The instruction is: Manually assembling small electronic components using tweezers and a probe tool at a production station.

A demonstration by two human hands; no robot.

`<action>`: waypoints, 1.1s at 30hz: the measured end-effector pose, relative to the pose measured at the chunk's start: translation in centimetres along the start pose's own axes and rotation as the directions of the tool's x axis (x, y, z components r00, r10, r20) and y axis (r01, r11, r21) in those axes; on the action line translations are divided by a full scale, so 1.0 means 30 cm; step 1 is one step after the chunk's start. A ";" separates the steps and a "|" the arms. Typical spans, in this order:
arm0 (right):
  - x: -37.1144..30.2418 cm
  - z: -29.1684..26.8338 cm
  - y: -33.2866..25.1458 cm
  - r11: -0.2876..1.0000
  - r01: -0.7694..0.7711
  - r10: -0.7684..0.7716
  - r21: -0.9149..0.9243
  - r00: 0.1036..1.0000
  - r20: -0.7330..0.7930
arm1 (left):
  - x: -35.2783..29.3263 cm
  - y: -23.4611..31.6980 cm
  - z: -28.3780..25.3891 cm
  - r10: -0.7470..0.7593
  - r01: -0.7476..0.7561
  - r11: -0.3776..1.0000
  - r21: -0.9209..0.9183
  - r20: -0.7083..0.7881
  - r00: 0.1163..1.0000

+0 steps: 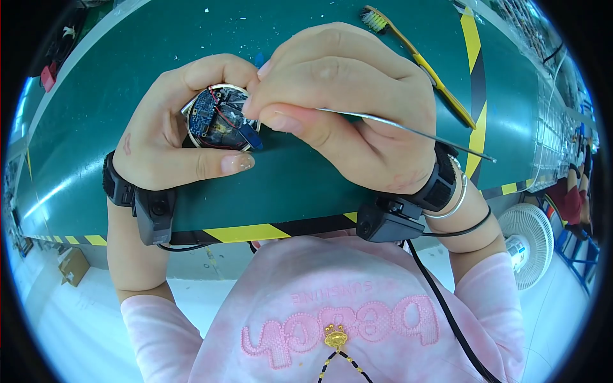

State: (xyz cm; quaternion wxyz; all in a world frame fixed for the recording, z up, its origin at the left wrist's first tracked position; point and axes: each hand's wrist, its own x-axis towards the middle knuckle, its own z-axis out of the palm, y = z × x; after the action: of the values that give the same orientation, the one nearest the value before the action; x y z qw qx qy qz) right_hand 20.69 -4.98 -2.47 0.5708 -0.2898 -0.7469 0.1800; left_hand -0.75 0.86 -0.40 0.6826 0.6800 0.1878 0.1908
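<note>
My left hand (172,121) is curled around a small round electronic device (223,121), its thumb below and its fingers along the far side. The device is uncovered, showing a dark circuit board, red wires, a blue part at its lower right and a pale metal rim. My right hand (345,102) is closed, its thumb and fingertips pressed together at the device's right edge. A thin metal tool (408,129) lies across this hand, its far end sticking out to the right past the wrist. Whatever sits between the right fingertips is hidden. A bit of blue (259,60) shows behind the fingers.
A yellow-handled brush (418,60) lies on the green table (306,201) beyond my right hand. Yellow-and-black tape (246,233) marks the table's near and right edges. On each wrist is a black strapped device, with cables hanging. A white fan (527,246) stands at right.
</note>
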 end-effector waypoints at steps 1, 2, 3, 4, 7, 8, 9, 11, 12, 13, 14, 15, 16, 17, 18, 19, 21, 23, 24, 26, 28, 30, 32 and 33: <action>0.002 -0.001 0.000 1.000 -0.001 0.001 0.010 1.000 0.004 | 0.002 0.001 -0.003 0.012 -0.013 1.000 0.027 0.028 1.000; 0.004 -0.002 0.000 1.000 -0.002 0.002 0.019 1.000 0.009 | 0.004 0.003 -0.007 0.024 -0.027 0.998 0.054 0.056 0.998; 0.006 -0.004 -0.001 1.000 -0.003 0.003 0.029 1.000 0.013 | 0.005 0.004 -0.009 0.035 -0.042 0.996 0.080 0.085 0.996; 0.010 -0.008 -0.008 1.000 -0.002 0.002 0.031 1.000 0.013 | 0.004 0.005 -0.008 0.034 -0.041 0.996 0.081 0.083 0.996; 0.021 -0.036 -0.044 0.996 -0.094 0.092 0.003 0.985 0.145 | 0.008 -0.003 0.009 0.057 -0.064 0.990 0.123 0.060 0.997; 0.021 -0.041 -0.044 0.996 -0.092 0.090 0.002 0.985 0.147 | 0.009 -0.005 0.012 0.059 -0.066 0.990 0.124 0.059 0.997; 0.021 -0.044 -0.042 0.994 -0.105 0.104 0.003 0.983 0.155 | 0.010 -0.008 0.014 0.048 -0.055 0.989 0.140 0.056 0.997; 0.019 -0.050 -0.041 0.991 -0.131 0.129 0.002 0.977 0.169 | 0.011 -0.011 0.018 0.027 -0.036 0.984 0.172 0.052 0.998; 0.020 -0.053 -0.042 0.992 -0.126 0.124 0.001 0.978 0.170 | 0.011 -0.012 0.020 0.031 -0.039 0.984 0.175 0.051 0.998; 0.023 -0.055 -0.044 0.991 -0.130 0.130 -0.008 0.976 0.173 | 0.012 -0.012 0.020 0.033 -0.042 0.979 0.198 0.048 0.998; 0.026 -0.057 -0.046 0.991 -0.133 0.134 -0.018 0.975 0.175 | 0.012 -0.011 0.019 0.035 -0.044 0.974 0.222 0.045 0.998; 0.029 -0.061 -0.048 0.990 -0.135 0.138 -0.028 0.974 0.177 | 0.014 -0.010 0.019 0.038 -0.048 0.968 0.246 0.042 0.998; 0.029 -0.065 -0.048 0.992 -0.125 0.128 -0.029 0.976 0.179 | 0.014 -0.009 0.018 0.045 -0.053 0.966 0.253 0.039 0.998; 0.028 -0.071 -0.048 0.991 -0.135 0.137 -0.021 0.976 0.168 | 0.014 -0.006 0.018 0.056 -0.058 0.959 0.278 0.017 0.998; 0.027 -0.078 -0.048 0.990 -0.143 0.144 -0.013 0.977 0.157 | 0.013 -0.002 0.018 0.069 -0.064 0.951 0.303 -0.005 0.998; 0.029 -0.086 -0.048 0.989 -0.150 0.149 -0.005 0.978 0.146 | 0.012 0.003 0.019 0.084 -0.070 0.941 0.330 -0.026 0.996; 0.035 -0.114 -0.052 0.983 -0.154 0.166 -0.096 0.976 0.138 | 0.014 0.006 0.033 0.086 -0.052 0.946 0.320 -0.095 0.992; 0.046 -0.133 -0.053 0.943 -0.190 0.225 -0.272 0.969 0.103 | 0.016 0.003 0.048 0.069 -0.006 0.962 0.271 -0.221 0.973; 0.048 -0.130 -0.048 0.946 -0.167 0.201 -0.278 0.974 0.100 | 0.015 0.000 0.050 0.090 -0.023 0.957 0.289 -0.220 0.971; 0.031 -0.120 -0.028 0.891 -0.072 0.181 -0.448 0.962 0.206 | 0.016 -0.015 0.054 0.090 -0.037 0.981 0.192 -0.277 0.957; 0.026 -0.120 -0.019 0.845 -0.002 0.162 -0.535 0.954 0.252 | 0.020 -0.018 0.059 0.110 -0.065 0.985 0.157 -0.298 0.948; 0.023 -0.128 -0.023 0.825 0.032 0.185 -0.564 0.928 0.324 | 0.021 -0.011 0.066 0.156 -0.077 0.964 0.255 -0.307 0.939; 0.043 -0.146 -0.041 0.812 0.063 0.182 -0.580 0.917 0.355 | 0.020 0.000 0.064 0.195 -0.092 0.944 0.318 -0.310 0.931; 0.051 -0.163 -0.058 0.808 0.027 0.197 -0.589 0.929 0.314 | 0.019 0.006 0.065 0.179 -0.072 0.945 0.319 -0.322 0.930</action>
State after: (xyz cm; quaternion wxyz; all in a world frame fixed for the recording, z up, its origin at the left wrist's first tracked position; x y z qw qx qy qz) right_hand 24.71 -5.64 1.10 0.2987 -0.4465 -0.8432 0.0180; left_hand 0.76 -0.53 -0.21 0.5133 0.7424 0.2877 0.3203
